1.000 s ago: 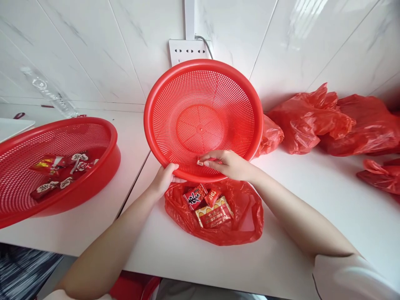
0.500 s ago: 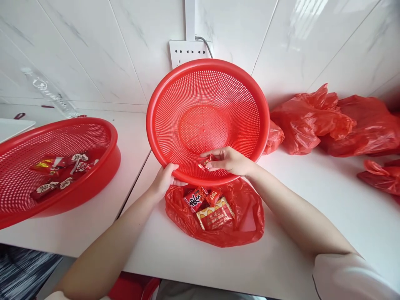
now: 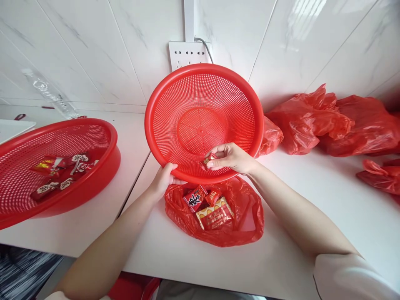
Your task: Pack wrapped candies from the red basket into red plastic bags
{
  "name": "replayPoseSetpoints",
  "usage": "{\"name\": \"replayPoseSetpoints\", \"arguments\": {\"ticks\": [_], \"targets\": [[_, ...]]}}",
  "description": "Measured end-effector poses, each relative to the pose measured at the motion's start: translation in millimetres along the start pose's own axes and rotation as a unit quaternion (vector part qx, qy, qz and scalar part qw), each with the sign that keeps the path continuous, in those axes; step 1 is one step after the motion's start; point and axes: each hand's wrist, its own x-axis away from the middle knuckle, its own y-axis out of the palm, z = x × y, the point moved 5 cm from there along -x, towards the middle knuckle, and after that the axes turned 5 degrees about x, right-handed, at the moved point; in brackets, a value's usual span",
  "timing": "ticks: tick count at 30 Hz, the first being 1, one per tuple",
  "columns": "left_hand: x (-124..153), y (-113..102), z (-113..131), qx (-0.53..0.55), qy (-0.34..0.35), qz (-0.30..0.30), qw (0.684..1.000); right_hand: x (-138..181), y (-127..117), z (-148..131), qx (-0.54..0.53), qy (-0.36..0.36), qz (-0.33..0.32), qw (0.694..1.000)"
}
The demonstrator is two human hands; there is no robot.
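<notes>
My left hand (image 3: pixel 165 179) grips the near left rim of a red plastic colander (image 3: pixel 201 112), which is tilted so its inside faces me. Over the colander's lower wall, my right hand (image 3: pixel 229 159) pinches a small candy in a shiny red and gold wrapper (image 3: pixel 210 159). Just below the colander, an open red plastic bag (image 3: pixel 250 216) lies on the white table (image 3: pixel 175 254). Inside the bag are a red packet with black lettering (image 3: pixel 195 198), a small red packet (image 3: pixel 213 196) and a larger gold and red packet (image 3: pixel 215 214).
A second red colander (image 3: pixel 106 166) at left holds several red snack packets (image 3: pixel 46 187). Behind it a clear plastic bottle (image 3: pixel 51 93) leans on the wall. Filled red plastic bags (image 3: pixel 308 123) stand along the wall at right. A power socket panel (image 3: pixel 189 54) is behind the middle colander.
The colander's upper rim has come down slightly and its right side has shifted a little left. My right hand has risen slightly with the candy. My left hand keeps its hold.
</notes>
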Motion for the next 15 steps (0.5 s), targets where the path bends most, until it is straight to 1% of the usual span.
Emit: {"name": "replayPoseSetpoints", "arguments": {"ticks": [2, 5, 8, 10, 15], "targets": [[0.4, 0.2, 0.1, 0.001, 0.001, -0.002, 1.000, -0.6, -0.5, -0.8, 0.018, -0.013, 0.014, 1.000], [1.0, 0.4, 0.6, 0.002, 0.005, -0.006, 1.000, -1.2, -1.8, -1.9, 0.000, -0.018, 0.041, 0.999], [1.7, 0.9, 0.7, 0.004, -0.002, -0.005, 1.000, -1.2, -1.2, -4.9, -0.011, -0.038, 0.035, 0.999], [2.2, 1.6, 0.8, 0.009, -0.007, -0.003, 1.000, -0.9, -1.2, -6.8, -0.002, -0.054, 0.029, 0.998], [1.8, 2.7, 1.7, 0.006, -0.001, -0.006, 1.000, -1.2, -1.8, -7.2, 0.029, -0.070, 0.033, 0.997]]}}
